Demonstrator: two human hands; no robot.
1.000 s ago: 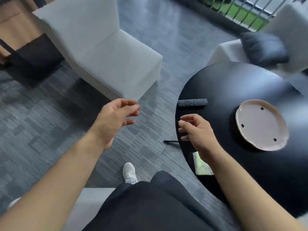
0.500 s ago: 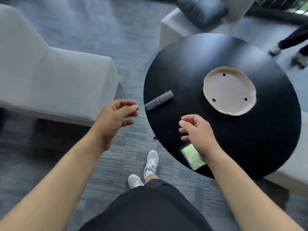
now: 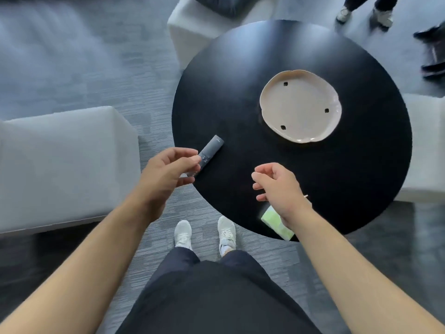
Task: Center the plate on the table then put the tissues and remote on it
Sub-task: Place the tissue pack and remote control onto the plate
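A beige plate (image 3: 301, 106) with three dark marks lies on the round black table (image 3: 228, 97), slightly beyond and right of its middle. A grey remote (image 3: 212, 149) rests slanted near the table's left edge. My left hand (image 3: 166, 174) hovers over the remote's near end with curled, parted fingers and holds nothing. A green and white tissue pack (image 3: 273, 220) sits at the table's near edge, partly hidden by my right wrist. My right hand (image 3: 277, 189) floats just above it, fingers loosely apart and empty.
White armchairs stand at the left (image 3: 60, 165), behind the table (image 3: 192, 30) and at the right (image 3: 426, 145). Another person's shoes (image 3: 363, 14) are at the top right. My own shoes (image 3: 204, 235) are on the grey carpet by the table's near edge.
The view swung right and down until the table sits in the middle. My left hand now overlaps the remote's near end. Both hands keep the same loose pose.
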